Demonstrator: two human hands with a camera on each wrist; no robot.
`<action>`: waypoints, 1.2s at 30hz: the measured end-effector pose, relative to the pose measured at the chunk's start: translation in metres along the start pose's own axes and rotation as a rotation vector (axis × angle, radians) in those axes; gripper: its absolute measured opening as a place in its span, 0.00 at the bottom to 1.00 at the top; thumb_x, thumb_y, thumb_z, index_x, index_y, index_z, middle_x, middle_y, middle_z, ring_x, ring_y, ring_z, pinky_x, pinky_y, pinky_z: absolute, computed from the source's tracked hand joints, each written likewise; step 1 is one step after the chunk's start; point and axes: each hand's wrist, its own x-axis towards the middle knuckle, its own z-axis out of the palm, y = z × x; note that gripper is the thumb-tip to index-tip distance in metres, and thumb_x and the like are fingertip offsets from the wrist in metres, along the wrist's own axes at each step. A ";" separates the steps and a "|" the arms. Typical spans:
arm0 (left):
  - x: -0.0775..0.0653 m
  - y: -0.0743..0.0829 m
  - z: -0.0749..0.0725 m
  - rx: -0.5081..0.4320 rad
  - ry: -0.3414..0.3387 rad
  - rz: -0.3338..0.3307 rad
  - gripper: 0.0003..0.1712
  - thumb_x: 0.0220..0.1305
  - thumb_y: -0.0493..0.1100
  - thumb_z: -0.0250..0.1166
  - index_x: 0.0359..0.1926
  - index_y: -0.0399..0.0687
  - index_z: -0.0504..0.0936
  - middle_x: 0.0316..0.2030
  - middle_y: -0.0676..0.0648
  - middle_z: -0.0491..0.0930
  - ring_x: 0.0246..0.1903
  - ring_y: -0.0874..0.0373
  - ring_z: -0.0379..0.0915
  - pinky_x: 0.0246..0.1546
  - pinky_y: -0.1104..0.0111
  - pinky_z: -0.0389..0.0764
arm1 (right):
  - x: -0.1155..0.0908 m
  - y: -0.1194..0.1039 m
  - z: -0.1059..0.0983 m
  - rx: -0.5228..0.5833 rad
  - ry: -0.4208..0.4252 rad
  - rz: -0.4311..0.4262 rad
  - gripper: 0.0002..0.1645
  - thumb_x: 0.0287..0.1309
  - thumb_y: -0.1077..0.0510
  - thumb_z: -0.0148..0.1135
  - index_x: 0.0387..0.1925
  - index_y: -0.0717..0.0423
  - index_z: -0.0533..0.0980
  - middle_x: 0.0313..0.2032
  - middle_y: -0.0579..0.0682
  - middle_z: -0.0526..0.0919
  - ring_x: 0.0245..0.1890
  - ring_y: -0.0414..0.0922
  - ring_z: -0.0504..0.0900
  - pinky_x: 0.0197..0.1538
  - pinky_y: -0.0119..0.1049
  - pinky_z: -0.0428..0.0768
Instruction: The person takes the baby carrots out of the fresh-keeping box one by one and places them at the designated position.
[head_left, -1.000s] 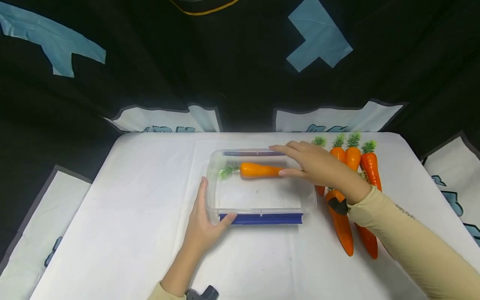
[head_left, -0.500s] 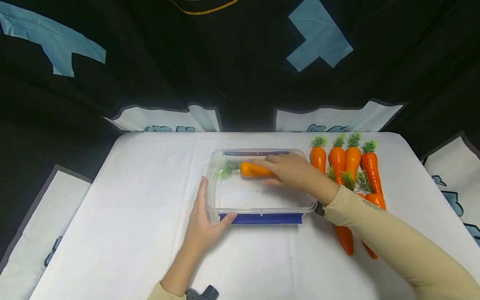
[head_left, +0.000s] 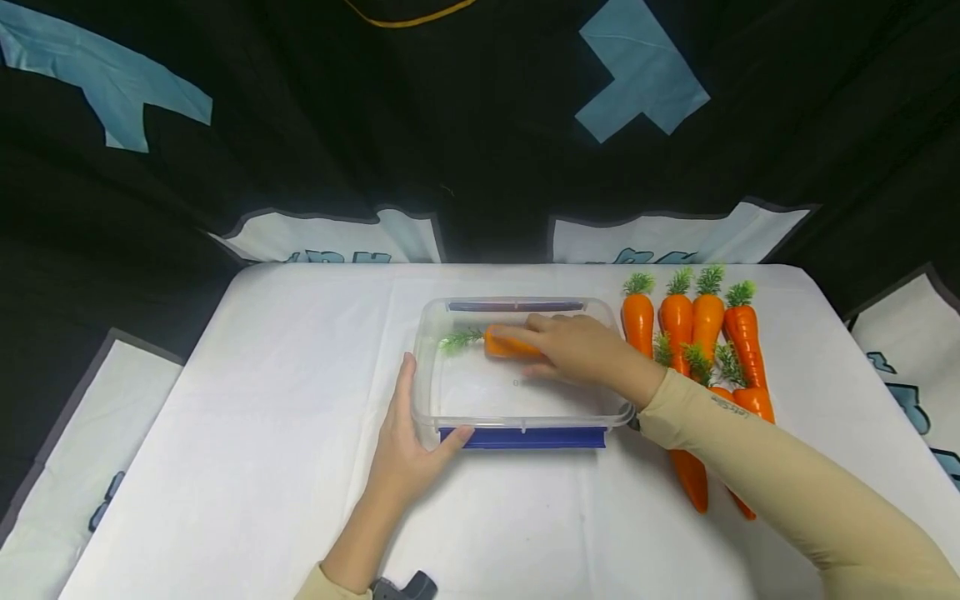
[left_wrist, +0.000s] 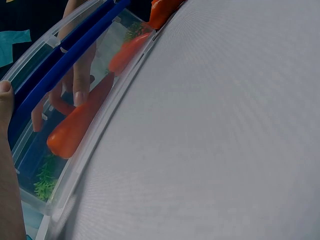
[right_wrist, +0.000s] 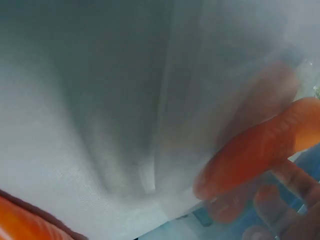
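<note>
A clear plastic food container (head_left: 480,400) with blue side latches stands mid-table. An orange carrot (head_left: 510,342) with a green leafy top lies lengthwise inside it, leaves to the left. My right hand (head_left: 573,350) reaches into the container from the right and holds this carrot near its thick end, fingers over the top; the carrot's tip is hidden beneath the hand. In the left wrist view the carrot (left_wrist: 75,127) shows through the container's wall with fingers around it. My left hand (head_left: 412,454) grips the front left corner, thumb over the front blue latch (head_left: 532,437).
To the right of the container lie several more carrots (head_left: 677,317) in two rows, the nearer ones partly covered by the right sleeve (head_left: 772,458). White cloth covers the table (head_left: 262,400). A black curtain (head_left: 450,125) hangs behind its far edge.
My right hand has slid left along the carrot, from its tip to nearer the thick end. The carrot has shifted slightly right. My left hand has stayed put.
</note>
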 end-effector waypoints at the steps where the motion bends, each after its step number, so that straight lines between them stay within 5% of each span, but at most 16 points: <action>1: 0.000 0.000 0.000 -0.001 0.001 0.001 0.66 0.52 0.60 0.74 0.80 0.61 0.39 0.79 0.51 0.46 0.76 0.45 0.50 0.71 0.43 0.60 | 0.001 -0.001 0.000 -0.006 -0.011 -0.005 0.43 0.62 0.37 0.63 0.74 0.24 0.56 0.49 0.51 0.81 0.35 0.51 0.84 0.40 0.45 0.85; 5: 0.000 0.000 0.000 0.003 0.005 0.010 0.65 0.52 0.60 0.74 0.80 0.56 0.40 0.79 0.49 0.47 0.76 0.44 0.51 0.71 0.43 0.61 | 0.002 -0.002 0.003 -0.020 -0.044 -0.024 0.42 0.62 0.37 0.63 0.74 0.24 0.56 0.47 0.52 0.81 0.35 0.51 0.84 0.41 0.47 0.85; 12: 0.000 0.000 0.000 0.007 0.011 0.008 0.65 0.52 0.60 0.73 0.80 0.55 0.41 0.79 0.49 0.48 0.75 0.43 0.52 0.70 0.41 0.62 | 0.002 -0.003 0.004 0.046 -0.178 -0.006 0.50 0.55 0.36 0.68 0.74 0.20 0.52 0.64 0.51 0.77 0.54 0.53 0.83 0.61 0.56 0.79; 16: 0.000 0.000 0.000 0.008 0.013 0.009 0.65 0.52 0.60 0.74 0.80 0.56 0.41 0.79 0.49 0.48 0.75 0.43 0.52 0.70 0.41 0.62 | 0.003 -0.003 0.003 0.090 -0.232 0.016 0.57 0.47 0.36 0.74 0.74 0.21 0.53 0.64 0.46 0.77 0.59 0.50 0.79 0.65 0.56 0.75; 22: 0.000 0.001 0.000 0.002 0.011 0.012 0.65 0.52 0.59 0.74 0.80 0.59 0.40 0.79 0.48 0.48 0.75 0.43 0.52 0.71 0.42 0.61 | 0.005 -0.003 0.002 0.173 -0.304 0.073 0.64 0.37 0.38 0.81 0.73 0.22 0.52 0.51 0.41 0.81 0.48 0.44 0.79 0.62 0.50 0.79; 27: 0.000 0.001 0.000 0.010 0.013 0.018 0.65 0.52 0.60 0.73 0.80 0.57 0.40 0.79 0.49 0.47 0.75 0.43 0.52 0.70 0.42 0.61 | 0.005 -0.002 0.003 0.243 -0.374 0.143 0.66 0.38 0.40 0.82 0.72 0.18 0.49 0.37 0.43 0.78 0.36 0.43 0.77 0.48 0.40 0.82; 31: 0.001 0.000 0.000 0.015 0.016 0.023 0.66 0.52 0.60 0.73 0.80 0.57 0.40 0.79 0.48 0.47 0.75 0.44 0.52 0.71 0.42 0.61 | 0.005 -0.002 0.004 0.310 -0.420 0.164 0.64 0.41 0.45 0.81 0.72 0.21 0.48 0.34 0.47 0.75 0.32 0.44 0.76 0.40 0.35 0.80; 36: 0.000 -0.001 0.001 0.016 0.017 0.023 0.65 0.52 0.60 0.73 0.80 0.58 0.40 0.79 0.48 0.48 0.75 0.44 0.52 0.71 0.43 0.61 | 0.006 -0.003 0.005 0.341 -0.440 0.182 0.65 0.40 0.46 0.80 0.72 0.25 0.47 0.35 0.48 0.75 0.33 0.44 0.76 0.42 0.34 0.80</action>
